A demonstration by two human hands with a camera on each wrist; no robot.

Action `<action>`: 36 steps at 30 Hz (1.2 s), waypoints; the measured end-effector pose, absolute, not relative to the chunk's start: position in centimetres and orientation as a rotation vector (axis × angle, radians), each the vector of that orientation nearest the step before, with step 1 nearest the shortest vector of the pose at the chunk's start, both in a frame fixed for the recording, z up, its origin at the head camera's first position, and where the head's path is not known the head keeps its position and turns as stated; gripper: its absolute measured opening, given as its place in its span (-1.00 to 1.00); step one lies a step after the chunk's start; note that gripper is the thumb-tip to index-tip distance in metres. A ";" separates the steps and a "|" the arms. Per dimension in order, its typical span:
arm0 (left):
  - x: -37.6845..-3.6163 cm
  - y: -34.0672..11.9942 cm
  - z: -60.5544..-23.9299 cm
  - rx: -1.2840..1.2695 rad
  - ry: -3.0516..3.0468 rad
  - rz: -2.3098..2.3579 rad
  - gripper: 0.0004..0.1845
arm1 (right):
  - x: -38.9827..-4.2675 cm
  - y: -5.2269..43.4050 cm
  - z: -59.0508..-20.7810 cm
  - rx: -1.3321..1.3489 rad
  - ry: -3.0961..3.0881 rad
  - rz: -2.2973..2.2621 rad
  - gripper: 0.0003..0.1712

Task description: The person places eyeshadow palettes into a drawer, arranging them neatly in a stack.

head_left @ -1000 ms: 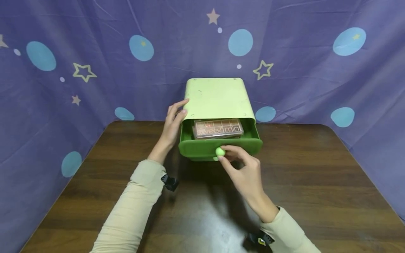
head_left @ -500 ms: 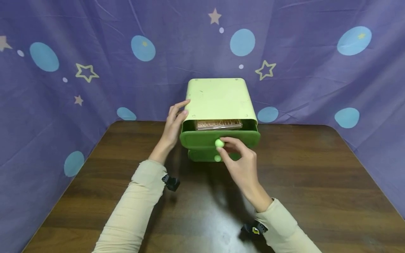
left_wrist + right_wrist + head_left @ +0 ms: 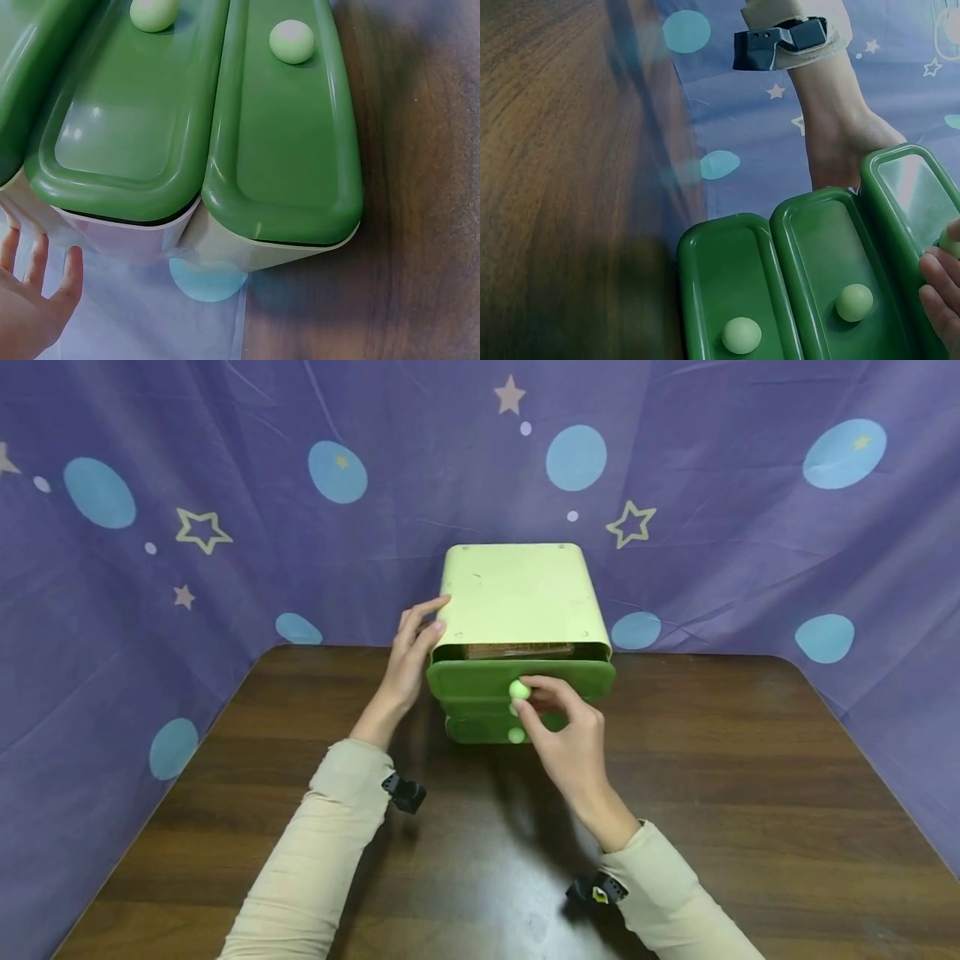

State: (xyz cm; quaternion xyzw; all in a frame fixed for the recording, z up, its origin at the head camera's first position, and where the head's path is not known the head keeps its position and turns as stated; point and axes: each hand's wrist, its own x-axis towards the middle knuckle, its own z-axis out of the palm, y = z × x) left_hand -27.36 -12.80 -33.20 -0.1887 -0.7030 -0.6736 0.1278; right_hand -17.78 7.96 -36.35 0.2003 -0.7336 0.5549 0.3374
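A small cabinet (image 3: 517,589) with a pale green top and three dark green drawers stands at the back of the table. Its top drawer (image 3: 472,681) is open by a narrow gap, and a brown palette box (image 3: 517,651) shows inside. My right hand (image 3: 536,700) pinches that drawer's pale round knob (image 3: 519,690); its fingertips (image 3: 939,289) show at the edge of the right wrist view. My left hand (image 3: 420,628) rests with straight fingers against the cabinet's left side. The left wrist view shows the lower drawer fronts (image 3: 277,150) and my left fingers (image 3: 34,296).
The dark wooden table (image 3: 750,777) runs wide on both sides and in front of the cabinet. A purple cloth (image 3: 750,552) with blue dots and stars hangs behind and at both sides. The two lower drawers are closed, each with a pale knob (image 3: 742,334).
My right hand has pushed the top drawer back into the cabinet, from well open to almost closed. The palette box is now mostly hidden. My left hand has stayed in place.
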 end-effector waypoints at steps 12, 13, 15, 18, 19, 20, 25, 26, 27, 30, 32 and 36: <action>-27.5 -12.7 -33.2 -0.541 -2.051 -1.952 -0.45 | -18.4 8.0 -36.4 0.549 -1.915 1.403 -0.72; -27.5 -12.7 -33.2 -0.541 -2.054 -1.949 -0.45 | -18.4 8.0 -36.3 0.552 -1.915 1.400 -0.72; -27.5 -12.7 -33.1 -0.539 -2.058 -1.939 -0.45 | -18.6 8.0 -36.3 0.557 -1.918 1.394 -0.72; -27.5 -12.7 -33.1 -0.530 -2.071 -1.927 -0.45 | -18.8 8.0 -36.2 0.567 -1.920 1.390 -0.72; -27.4 -12.7 -33.1 -0.528 -2.076 -1.926 -0.45 | -18.8 8.0 -36.2 0.567 -1.922 1.389 -0.72; -27.4 -12.7 -33.1 -0.525 -2.082 -1.924 -0.46 | -18.9 8.0 -36.2 0.565 -1.922 1.390 -0.72; -27.2 -12.8 -33.3 -0.527 -2.095 -1.930 -0.47 | -19.2 8.1 -36.3 0.558 -1.919 1.391 -0.73; -27.2 -12.8 -33.3 -0.528 -2.095 -1.930 -0.47 | -19.2 8.2 -36.3 0.556 -1.920 1.390 -0.73; -27.1 -12.8 -33.3 -0.530 -2.095 -1.931 -0.48 | -19.3 8.2 -36.2 0.554 -1.922 1.389 -0.73; -27.1 -12.8 -33.3 -0.532 -2.093 -1.934 -0.48 | -19.5 8.2 -36.1 0.552 -1.924 1.390 -0.73; -27.1 -12.8 -33.3 -0.532 -2.094 -1.932 -0.48 | -19.6 8.1 -36.1 0.551 -1.922 1.393 -0.74; -27.1 -12.9 -33.2 -0.535 -2.094 -1.927 -0.48 | -19.9 8.1 -36.0 0.561 -1.920 1.400 -0.75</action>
